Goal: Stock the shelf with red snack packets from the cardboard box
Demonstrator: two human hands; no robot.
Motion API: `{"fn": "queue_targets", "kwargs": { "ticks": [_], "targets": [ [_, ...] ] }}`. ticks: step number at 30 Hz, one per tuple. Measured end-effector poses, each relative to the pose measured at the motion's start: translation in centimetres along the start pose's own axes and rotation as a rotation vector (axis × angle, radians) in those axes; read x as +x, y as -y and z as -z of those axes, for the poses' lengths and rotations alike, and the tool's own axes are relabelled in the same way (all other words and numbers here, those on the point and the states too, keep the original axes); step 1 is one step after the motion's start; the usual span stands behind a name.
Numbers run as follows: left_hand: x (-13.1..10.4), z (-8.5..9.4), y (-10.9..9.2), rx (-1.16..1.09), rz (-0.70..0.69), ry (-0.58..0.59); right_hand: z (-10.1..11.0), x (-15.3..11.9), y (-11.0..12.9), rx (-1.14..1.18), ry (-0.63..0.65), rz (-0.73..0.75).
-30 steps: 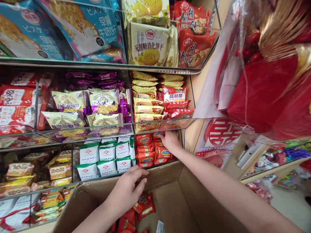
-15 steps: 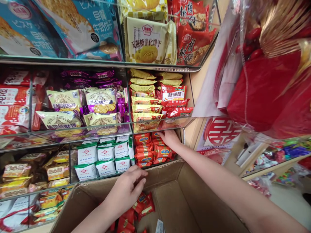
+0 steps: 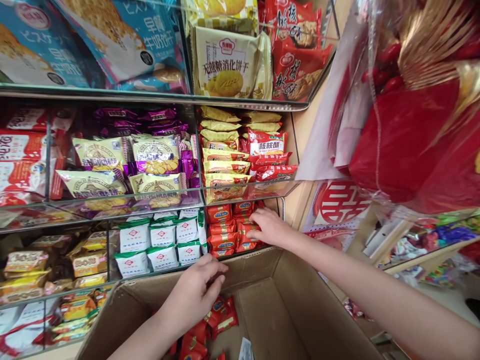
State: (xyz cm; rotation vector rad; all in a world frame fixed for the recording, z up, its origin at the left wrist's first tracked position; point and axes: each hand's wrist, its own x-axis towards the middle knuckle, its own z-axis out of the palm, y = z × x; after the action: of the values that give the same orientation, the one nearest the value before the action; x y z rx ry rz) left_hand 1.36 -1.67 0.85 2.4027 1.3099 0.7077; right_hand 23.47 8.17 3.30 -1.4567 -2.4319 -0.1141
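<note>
1. Glass shelves (image 3: 240, 190) carry snack packets.
2. Your right hand (image 3: 268, 227) lies open, fingers touching the orange-red packets (image 3: 225, 232) on the shelf.
3. Your left hand (image 3: 195, 295) curls loosely, holding nothing, over red packets (image 3: 221, 315) in the cardboard box (image 3: 300, 310).

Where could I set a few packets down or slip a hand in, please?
The cardboard box has a bare floor on its right, beside the red packets under the left hand. The shelf bay by the right hand is crowded with orange packets.
</note>
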Motion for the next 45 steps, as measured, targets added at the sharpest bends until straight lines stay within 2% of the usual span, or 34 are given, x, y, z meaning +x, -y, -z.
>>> {"fn": "queue_targets", "kwargs": {
  "ticks": [2, 4, 11, 16, 22, 25, 30, 32, 37, 45],
  "targets": [
    [0.0, 0.0, 0.1, 0.004, -0.012, -0.009, -0.5, -0.7, 0.1, -0.046, 0.089, 0.035],
    [0.1, 0.0, 0.1, 0.007, -0.019, -0.013, -1.0, -0.8, 0.2, -0.079, 0.110, 0.023],
    [0.1, -0.1, -0.1, 0.006, -0.022, -0.014, -0.9, 0.3, 0.7, -0.117, 0.089, 0.076],
    [0.0, 0.1, -0.1, 0.008, -0.034, -0.028, -0.3, 1.3, 0.5, -0.079, -0.003, 0.127],
    [0.0, 0.1, -0.1, 0.045, -0.039, -0.021, -1.0, 1.8, -0.3, -0.010, 0.024, 0.197],
    [0.3, 0.3, -0.3, 0.197, -0.078, -0.062, -1.4, 1.4, -0.3, -0.049, -0.028, 0.195],
    [2.1, 0.2, -0.3, 0.609, -0.255, -0.118, -1.5, 1.1, -0.2, -0.107, -0.049, 0.192],
    [3.0, 0.0, -0.3, 0.689, -0.231, -0.105, -1.3, 0.9, -0.2, -0.095, -0.039, 0.178],
    [4.3, -0.3, -0.9, 0.761, -0.055, -0.054, -0.8, 0.3, -0.7, -0.120, -0.070, 0.168],
    [4.7, -0.1, -1.4, 0.787, -0.014, -0.049, -0.2, 1.1, -0.7, -0.106, -0.023, 0.101]
  ]
}}
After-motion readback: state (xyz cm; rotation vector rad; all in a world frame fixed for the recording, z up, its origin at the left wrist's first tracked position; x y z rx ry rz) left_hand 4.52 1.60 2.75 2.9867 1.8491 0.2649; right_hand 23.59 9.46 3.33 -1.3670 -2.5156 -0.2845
